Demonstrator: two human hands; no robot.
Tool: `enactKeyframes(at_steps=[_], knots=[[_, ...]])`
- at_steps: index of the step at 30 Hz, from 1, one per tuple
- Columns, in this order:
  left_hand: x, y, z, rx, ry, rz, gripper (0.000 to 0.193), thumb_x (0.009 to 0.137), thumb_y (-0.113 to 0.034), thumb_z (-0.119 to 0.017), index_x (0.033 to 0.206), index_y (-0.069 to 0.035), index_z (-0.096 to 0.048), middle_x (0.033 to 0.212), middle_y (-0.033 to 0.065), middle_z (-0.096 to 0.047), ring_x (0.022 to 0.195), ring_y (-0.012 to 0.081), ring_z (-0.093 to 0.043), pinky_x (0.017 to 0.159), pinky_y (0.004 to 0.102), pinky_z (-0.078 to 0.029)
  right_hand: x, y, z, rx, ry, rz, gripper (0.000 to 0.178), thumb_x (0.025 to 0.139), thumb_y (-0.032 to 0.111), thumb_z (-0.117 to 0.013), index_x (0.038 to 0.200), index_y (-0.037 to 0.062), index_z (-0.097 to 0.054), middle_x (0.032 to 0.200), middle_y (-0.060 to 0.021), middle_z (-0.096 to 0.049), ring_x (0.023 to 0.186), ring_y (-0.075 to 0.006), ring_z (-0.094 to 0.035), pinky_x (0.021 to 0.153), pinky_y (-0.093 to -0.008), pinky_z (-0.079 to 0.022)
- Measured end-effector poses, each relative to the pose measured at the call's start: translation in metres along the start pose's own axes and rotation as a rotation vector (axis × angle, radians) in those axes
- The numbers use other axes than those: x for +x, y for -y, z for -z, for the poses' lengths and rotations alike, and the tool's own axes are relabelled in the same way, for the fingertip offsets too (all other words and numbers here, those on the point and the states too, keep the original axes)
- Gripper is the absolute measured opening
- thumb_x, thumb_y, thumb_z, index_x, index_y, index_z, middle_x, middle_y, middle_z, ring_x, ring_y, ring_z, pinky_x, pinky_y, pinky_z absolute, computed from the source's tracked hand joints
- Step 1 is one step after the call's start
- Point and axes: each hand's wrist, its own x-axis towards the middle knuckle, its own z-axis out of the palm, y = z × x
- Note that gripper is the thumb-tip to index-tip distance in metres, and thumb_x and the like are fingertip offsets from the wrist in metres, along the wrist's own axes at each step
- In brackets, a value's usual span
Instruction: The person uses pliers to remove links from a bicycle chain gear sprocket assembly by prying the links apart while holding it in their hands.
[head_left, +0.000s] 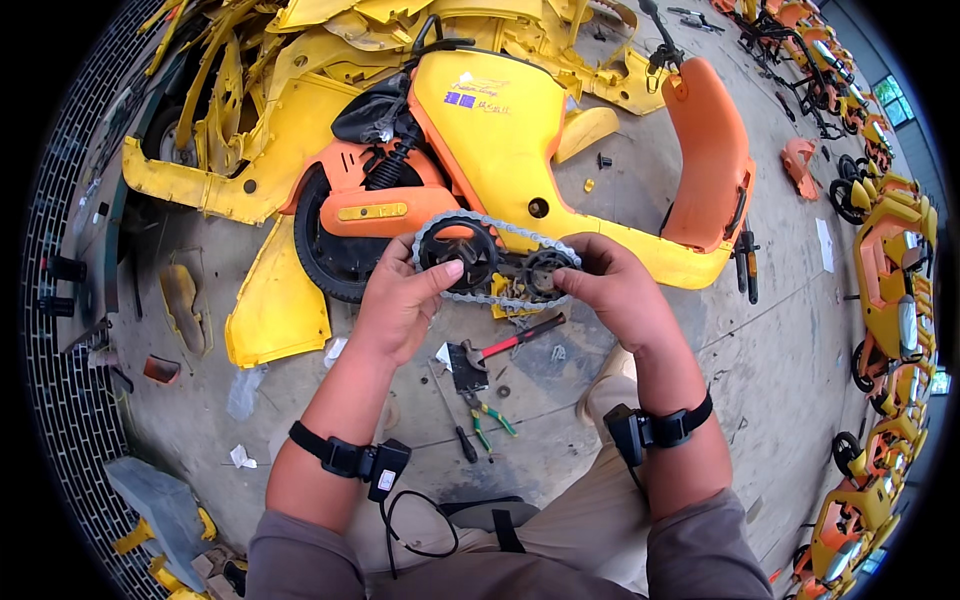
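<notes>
My left hand (402, 300) grips a larger black sprocket (488, 255), thumb across its face and fingers behind it. A smaller dark sprocket (541, 278) is pinched in my right hand (612, 285), thumb on its near side. One grey roller chain (520, 233) loops around both sprockets and hangs a little slack along the bottom. The assembly is held up in front of a yellow and orange electric scooter (488, 130), whose wheel (318, 240) shows beside my left hand. Parts of both hands' fingers are hidden behind the sprockets.
On the concrete floor below lie a red-handled hammer (520, 337), green-handled pliers (490, 420) and a screwdriver (465, 440). Yellow body panels (290, 100) are heaped at the back left. More scooters (890, 280) line the right side. A grey bin-like object (160, 510) stands lower left.
</notes>
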Motion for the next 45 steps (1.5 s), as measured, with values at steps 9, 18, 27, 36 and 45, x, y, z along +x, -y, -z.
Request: enactKeyframes(at_steps=[9, 18, 27, 36, 45], knots=[[-0.001, -0.003, -0.003, 0.013, 0.007, -0.107, 0.049, 0.087, 0.005, -0.075, 0.129, 0.0, -0.051, 0.122, 0.0106, -0.067, 0.113, 0.0192, -0.067, 0.099, 0.0356, -0.054, 0.002, -0.017, -0.011, -0.212, 0.153, 0.024, 0.03, 0.089, 0.009, -0.071, 0.115, -0.0049, -0.066, 0.094, -0.0084, -0.068, 0.085, -0.0149, -0.063, 0.077, -0.0311, -0.054], [-0.014, -0.008, -0.017, 0.49, 0.111, -0.323, 0.054, 0.08, 0.002, -0.084, 0.126, -0.003, -0.054, 0.119, 0.0079, -0.066, 0.11, 0.0158, -0.067, 0.096, 0.0314, -0.055, 0.013, -0.03, -0.027, -0.339, 0.03, 0.003, 0.034, 0.083, 0.01, -0.073, 0.114, -0.0023, -0.066, 0.095, -0.0151, -0.072, 0.088, -0.0225, -0.069, 0.081, -0.0355, -0.054], [-0.01, -0.005, -0.015, 1.056, 0.22, -0.329, 0.047, 0.078, -0.002, -0.083, 0.121, -0.003, -0.064, 0.112, 0.0072, -0.071, 0.103, 0.0154, -0.066, 0.093, 0.0309, -0.053, 0.022, -0.037, -0.019, -0.311, 0.068, 0.131, 0.054, 0.079, 0.001, -0.07, 0.133, -0.0013, -0.062, 0.124, -0.0197, -0.068, 0.118, -0.0282, -0.065, 0.102, -0.0379, -0.051], [-0.005, 0.003, -0.014, 1.282, 0.235, -0.339, 0.051, 0.077, -0.003, -0.079, 0.125, -0.005, -0.064, 0.113, 0.0104, -0.07, 0.106, 0.0229, -0.069, 0.094, 0.0348, -0.053, 0.015, -0.029, -0.032, -0.316, 0.153, 0.367, 0.047, 0.082, 0.003, -0.068, 0.129, -0.0013, -0.062, 0.118, -0.0195, -0.069, 0.113, -0.031, -0.067, 0.098, -0.039, -0.052], [-0.005, 0.005, -0.022, 1.264, 0.218, -0.428, 0.075, 0.074, 0.001, -0.078, 0.144, -0.008, -0.052, 0.121, 0.0089, -0.064, 0.11, 0.0211, -0.063, 0.099, 0.0343, -0.05, 0.016, -0.025, -0.026, -0.406, 0.109, 0.347, 0.028, 0.09, 0.011, -0.075, 0.115, 0.0014, -0.068, 0.105, -0.0149, -0.072, 0.1, -0.028, -0.068, 0.091, -0.0381, -0.052]])
